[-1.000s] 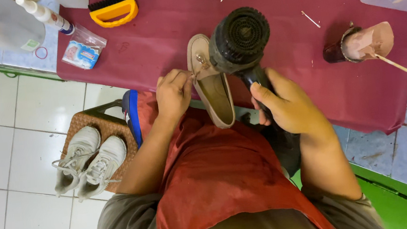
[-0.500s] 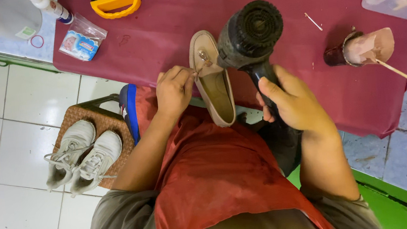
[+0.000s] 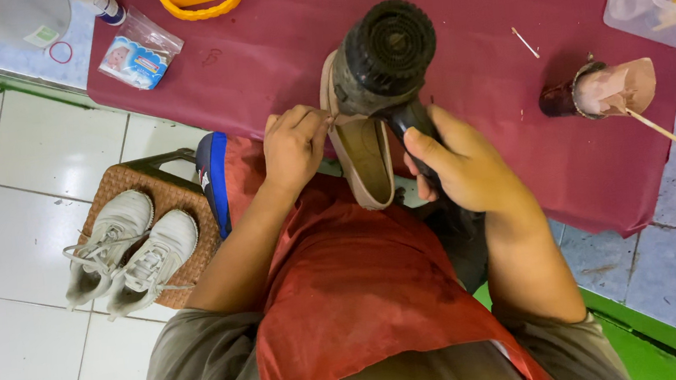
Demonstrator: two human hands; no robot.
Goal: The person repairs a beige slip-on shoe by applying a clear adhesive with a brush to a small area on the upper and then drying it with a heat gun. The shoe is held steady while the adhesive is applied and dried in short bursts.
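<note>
Since half a second ago the black hair dryer [image 3: 385, 60] has tipped a little further over the beige shoe [image 3: 360, 142], now covering more of its toe end, while both hands sit much as they did. The right hand [image 3: 468, 167] wraps its fingers closed around the dryer's handle, the round grille facing up toward the camera. The left hand [image 3: 294, 145] pinches the shoe's left edge near the opening, fingertips closed tight on it. The shoe lies sole down, half on the maroon cloth [image 3: 276, 64] and half over the red apron [image 3: 364, 287]. Left of the knee, a pair of white sneakers [image 3: 129, 255] rests on a woven stool [image 3: 181, 188].
</note>
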